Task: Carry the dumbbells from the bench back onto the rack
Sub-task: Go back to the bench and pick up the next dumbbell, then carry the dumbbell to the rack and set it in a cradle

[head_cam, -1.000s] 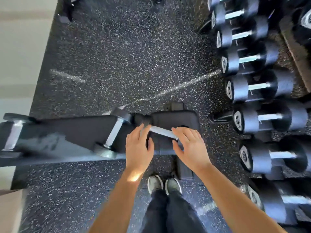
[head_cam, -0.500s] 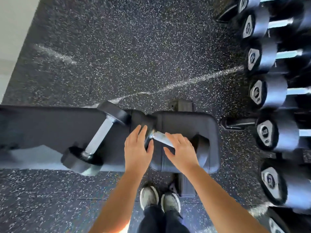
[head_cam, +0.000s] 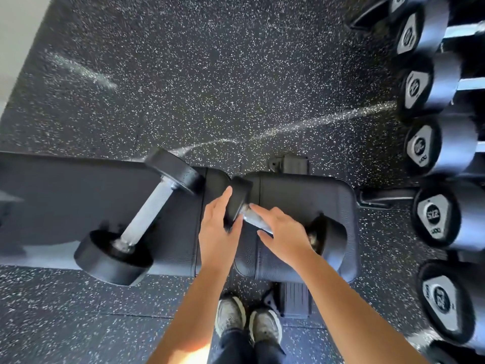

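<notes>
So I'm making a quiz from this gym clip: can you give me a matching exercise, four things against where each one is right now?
Things:
1. left hand
2. right hand
3. second dumbbell
4. shoes

Places:
A. lying untouched across the long bench pad
B. on the speckled floor, in front of the bench
C. on the black end weight of the nearer dumbbell
D. over that dumbbell's metal handle

Pairs: 1-C, 2-D, 3-A, 4-B

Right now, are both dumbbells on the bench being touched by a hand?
No, both the left hand and right hand are on the nearer dumbbell; the other dumbbell lies untouched.
</notes>
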### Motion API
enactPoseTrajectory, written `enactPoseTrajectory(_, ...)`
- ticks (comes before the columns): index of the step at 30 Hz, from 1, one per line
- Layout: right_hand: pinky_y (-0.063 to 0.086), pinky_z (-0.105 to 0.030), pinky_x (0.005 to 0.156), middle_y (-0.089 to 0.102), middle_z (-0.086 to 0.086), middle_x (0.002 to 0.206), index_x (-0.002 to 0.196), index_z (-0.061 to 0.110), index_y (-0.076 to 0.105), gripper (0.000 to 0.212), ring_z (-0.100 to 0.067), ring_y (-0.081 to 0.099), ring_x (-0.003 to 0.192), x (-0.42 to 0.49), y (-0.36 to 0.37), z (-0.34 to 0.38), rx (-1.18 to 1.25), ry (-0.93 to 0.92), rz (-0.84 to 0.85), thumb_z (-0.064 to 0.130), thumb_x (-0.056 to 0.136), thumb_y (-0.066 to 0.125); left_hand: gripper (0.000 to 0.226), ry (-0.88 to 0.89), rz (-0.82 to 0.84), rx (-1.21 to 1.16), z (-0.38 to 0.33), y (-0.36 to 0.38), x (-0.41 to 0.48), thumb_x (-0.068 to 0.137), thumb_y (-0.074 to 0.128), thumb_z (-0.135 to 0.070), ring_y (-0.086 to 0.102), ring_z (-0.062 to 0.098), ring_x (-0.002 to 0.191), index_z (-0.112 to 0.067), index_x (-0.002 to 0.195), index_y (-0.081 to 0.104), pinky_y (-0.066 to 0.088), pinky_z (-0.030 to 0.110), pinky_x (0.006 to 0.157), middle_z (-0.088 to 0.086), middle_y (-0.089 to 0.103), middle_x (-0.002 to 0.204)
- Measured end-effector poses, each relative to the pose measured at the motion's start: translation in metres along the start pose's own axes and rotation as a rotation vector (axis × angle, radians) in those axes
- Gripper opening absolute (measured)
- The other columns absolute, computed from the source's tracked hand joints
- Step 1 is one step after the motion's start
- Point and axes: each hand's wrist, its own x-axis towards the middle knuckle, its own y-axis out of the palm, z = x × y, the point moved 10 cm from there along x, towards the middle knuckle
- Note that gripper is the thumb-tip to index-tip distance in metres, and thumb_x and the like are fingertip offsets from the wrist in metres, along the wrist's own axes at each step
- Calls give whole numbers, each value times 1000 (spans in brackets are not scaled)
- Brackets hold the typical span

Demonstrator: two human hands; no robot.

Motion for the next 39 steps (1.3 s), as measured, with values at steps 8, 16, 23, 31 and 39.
enactPoseTrajectory(8, 46, -37, 82, 60, -6, 116, 137, 44, 21, 60, -29, 59, 101, 12, 7, -8, 10, 23, 146, 25, 88, 50, 72, -1, 31, -18, 10, 4, 1, 81, 63, -14, 48, -14, 78, -63, 121, 29, 41, 7, 67, -22, 46, 108)
enactPoseTrajectory(16, 43, -36, 70, 64, -16, 110, 139, 36, 22, 65, -31, 61, 87, -22, 19, 7, 180, 85, 352, 8, 87, 49, 61, -107, -78, -137, 10, -11, -37, 79, 64, -1, 49, 6, 103, -42, 121, 47, 28, -3, 82, -6, 52, 110)
enactPoseTrajectory(23, 48, -38, 91, 48, -8, 137, 140, 35, 20, 68, -26, 57, 108, -115, 58, 19, 411, 230, 459, 9, 86, 53, 57, -155, 151, -50, 13, -17, -91, 78, 64, -2, 53, 3, 94, -36, 121, 51, 40, 16, 81, -14, 53, 102)
enactPoseTrajectory(31, 49, -40, 89, 54, -8, 128, 140, 34, 16, 70, -25, 60, 99, -180, 25, 40, 526, 291, 391, 13, 84, 52, 51, 62, 263, 67, -73, -44, -120, 76, 68, -6, 54, 21, 91, -26, 121, 55, 47, 39, 79, 2, 57, 96)
enactPoseTrajectory(39, 39, -18, 58, 62, -9, 116, 141, 39, 3, 77, -5, 58, 68, -231, -77, 69, 504, 229, 264, 21, 86, 53, 50, 299, 291, 40, -197, -81, -127, 77, 68, -8, 49, 19, 94, -25, 122, 54, 33, 18, 87, -4, 52, 98)
